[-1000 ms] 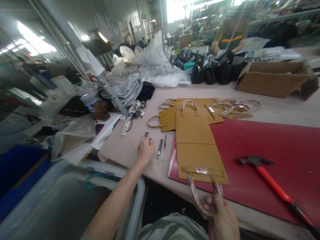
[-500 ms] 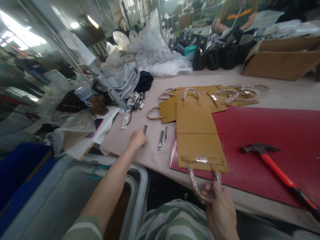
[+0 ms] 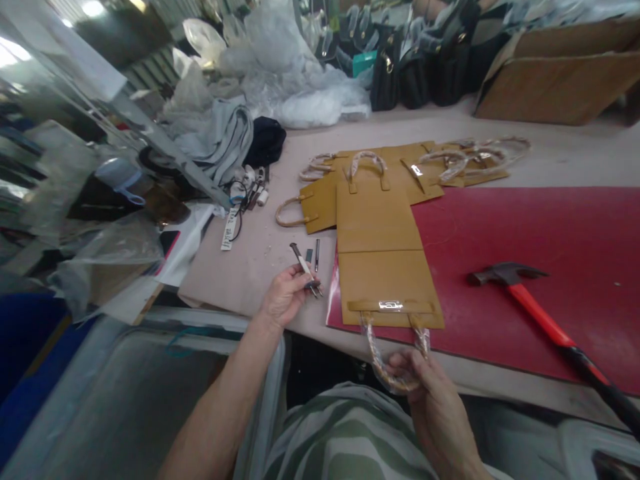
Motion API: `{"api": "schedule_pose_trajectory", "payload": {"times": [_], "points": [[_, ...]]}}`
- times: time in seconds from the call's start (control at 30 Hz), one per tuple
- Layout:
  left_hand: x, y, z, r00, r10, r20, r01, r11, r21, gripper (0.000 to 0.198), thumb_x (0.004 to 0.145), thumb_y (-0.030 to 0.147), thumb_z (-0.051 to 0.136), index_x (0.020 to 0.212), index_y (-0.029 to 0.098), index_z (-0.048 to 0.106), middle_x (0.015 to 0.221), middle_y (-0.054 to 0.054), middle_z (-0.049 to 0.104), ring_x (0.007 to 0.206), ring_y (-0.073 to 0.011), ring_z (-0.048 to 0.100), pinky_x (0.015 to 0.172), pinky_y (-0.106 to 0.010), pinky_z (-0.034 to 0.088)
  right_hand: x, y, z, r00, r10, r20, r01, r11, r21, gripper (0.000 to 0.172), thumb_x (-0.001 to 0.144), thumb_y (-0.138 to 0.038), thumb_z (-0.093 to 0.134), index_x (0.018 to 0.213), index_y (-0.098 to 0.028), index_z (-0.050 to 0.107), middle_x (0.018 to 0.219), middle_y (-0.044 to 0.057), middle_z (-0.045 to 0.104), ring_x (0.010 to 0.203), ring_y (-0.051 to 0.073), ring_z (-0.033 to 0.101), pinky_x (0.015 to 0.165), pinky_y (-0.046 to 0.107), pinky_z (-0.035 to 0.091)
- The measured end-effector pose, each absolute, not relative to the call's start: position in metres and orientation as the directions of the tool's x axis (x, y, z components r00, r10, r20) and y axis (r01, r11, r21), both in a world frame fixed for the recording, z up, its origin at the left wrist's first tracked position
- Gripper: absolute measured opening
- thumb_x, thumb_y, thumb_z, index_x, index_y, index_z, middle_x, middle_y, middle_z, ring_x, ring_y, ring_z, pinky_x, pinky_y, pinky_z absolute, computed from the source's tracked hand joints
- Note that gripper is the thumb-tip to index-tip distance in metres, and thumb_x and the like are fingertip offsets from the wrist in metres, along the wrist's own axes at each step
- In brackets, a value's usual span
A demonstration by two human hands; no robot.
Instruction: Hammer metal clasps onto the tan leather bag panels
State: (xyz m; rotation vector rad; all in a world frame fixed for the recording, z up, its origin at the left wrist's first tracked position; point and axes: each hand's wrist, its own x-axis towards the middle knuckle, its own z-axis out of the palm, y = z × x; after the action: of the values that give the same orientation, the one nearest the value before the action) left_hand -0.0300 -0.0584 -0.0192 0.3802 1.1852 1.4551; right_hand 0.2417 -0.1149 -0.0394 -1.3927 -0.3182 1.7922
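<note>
My left hand (image 3: 287, 293) pinches a slim metal punch (image 3: 301, 259) whose lower end splits into two prongs. It is held tilted above the table, left of the mustard leather bag panel (image 3: 381, 223). Close by lie a flat metal tool (image 3: 309, 256), partly hidden behind the punch, and a thin metal rod (image 3: 317, 255). With fingers closed, my right hand (image 3: 433, 393) grips the plastic-wrapped handle (image 3: 376, 357) at the panel's near end, over the table edge. A shiny metal plate (image 3: 391, 306) sits near that end; a second wrapped handle (image 3: 367, 157) rises at the far end.
A claw hammer (image 3: 537, 313) rests on the red mat (image 3: 500, 230) at right. More mustard panels (image 3: 320, 203) lie behind. Black bags (image 3: 415, 77), plastic wrapping (image 3: 310, 100) and a cardboard box (image 3: 560, 87) stand at the back. A grey bin (image 3: 115, 387) is at lower left.
My left hand has lifted the punch off the table and moved it right, towards the panel. My right hand keeps its grip on the handle. The view has tilted down.
</note>
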Motion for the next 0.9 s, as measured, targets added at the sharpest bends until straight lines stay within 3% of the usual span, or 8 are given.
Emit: {"api": "schedule_pose_trajectory", "payload": {"times": [0.1, 0.2, 0.3, 0.47, 0.67, 0.77, 0.9], "points": [[0.001, -0.061, -0.026, -0.267, 0.901, -0.343, -0.602, 0.122, 0.789, 0.047, 0.059, 0.023, 0.094, 0.095, 0.013, 0.066, 0.082, -0.001, 0.069, 0.075, -0.0137, 0.068, 0.074, -0.029, 0.061, 0.247, -0.115, -0.039, -0.109, 0.714, -0.691, -0.444, -0.657, -0.609, 0.053, 0.056, -0.060, 0.091, 0.082, -0.017, 0.073, 0.083, 0.008, 0.075, 0.078, 0.021, 0.068, 0.074, 0.031, 0.057], [0.023, -0.061, -0.034, -0.314, 0.911, -0.268, -0.542, 0.060, 0.838, 0.043, 0.062, 0.029, 0.093, 0.094, 0.015, 0.068, 0.092, -0.004, 0.072, 0.085, -0.0162, 0.071, 0.080, -0.031, 0.061, 0.253, -0.117, -0.042, -0.168, 0.695, -0.699, -0.461, -0.683, -0.567, 0.052, 0.059, -0.062, 0.088, 0.083, -0.018, 0.076, 0.085, 0.011, 0.076, 0.084, 0.025, 0.070, 0.081, 0.037, 0.057], [0.032, -0.061, -0.042, -0.368, 0.914, -0.169, -0.414, 0.002, 0.910, 0.037, 0.068, 0.032, 0.090, 0.095, 0.016, 0.069, 0.101, -0.006, 0.074, 0.095, -0.0192, 0.073, 0.087, -0.034, 0.061, 0.258, -0.120, -0.048, -0.213, 0.662, -0.718, -0.478, -0.712, -0.515, 0.049, 0.062, -0.063, 0.086, 0.081, -0.018, 0.076, 0.084, 0.010, 0.075, 0.083, 0.025, 0.069, 0.080, 0.039, 0.057], [0.029, -0.067, -0.045, -0.337, 0.941, -0.035, -0.145, -0.015, 0.989, 0.027, 0.081, 0.032, 0.079, 0.100, 0.017, 0.068, 0.105, -0.009, 0.076, 0.099, -0.0203, 0.073, 0.092, -0.034, 0.059, 0.264, -0.126, -0.057, -0.245, 0.663, -0.708, -0.500, -0.712, -0.494, 0.042, 0.071, -0.059, 0.081, 0.084, -0.019, 0.077, 0.082, 0.009, 0.072, 0.076, 0.022, 0.066, 0.063, 0.032, 0.054], [0.025, -0.076, -0.041, -0.289, 0.957, 0.020, 0.121, 0.015, 0.993, 0.020, 0.089, 0.027, 0.069, 0.107, 0.017, 0.068, 0.112, -0.010, 0.075, 0.102, -0.0205, 0.072, 0.091, -0.031, 0.059, 0.266, -0.123, -0.061, -0.243, 0.571, -0.784, -0.573, -0.737, -0.359, 0.050, 0.068, -0.065, 0.080, 0.083, -0.018, 0.080, 0.088, 0.012, 0.075, 0.087, 0.028, 0.069, 0.077, 0.041, 0.058], [0.025, -0.078, -0.043, -0.289, 0.957, 0.035, 0.085, -0.011, 0.996, 0.020, 0.091, 0.030, 0.068, 0.106, 0.017, 0.065, 0.111, -0.011, 0.075, 0.104, -0.0214, 0.072, 0.091, -0.033, 0.059, 0.261, -0.121, -0.057, -0.239, 0.515, -0.823, -0.568, -0.762, -0.312, 0.049, 0.061, -0.060, 0.084, 0.081, -0.016, 0.080, 0.085, 0.013, 0.075, 0.081, 0.027, 0.069, 0.070, 0.039, 0.058], [0.024, -0.075, -0.047, -0.297, 0.955, -0.015, -0.036, 0.004, 0.999, 0.024, 0.093, 0.037, 0.068, 0.105, 0.017, 0.063, 0.108, -0.010, 0.075, 0.096, -0.0205, 0.073, 0.088, -0.033, 0.060, 0.249, -0.114, -0.042, -0.296, 0.566, -0.769, -0.523, -0.770, -0.365, 0.046, 0.055, -0.044, 0.088, 0.091, -0.015, 0.081, 0.071, 0.008, 0.068, 0.064, 0.020, 0.061, 0.055, 0.031, 0.052]]}}
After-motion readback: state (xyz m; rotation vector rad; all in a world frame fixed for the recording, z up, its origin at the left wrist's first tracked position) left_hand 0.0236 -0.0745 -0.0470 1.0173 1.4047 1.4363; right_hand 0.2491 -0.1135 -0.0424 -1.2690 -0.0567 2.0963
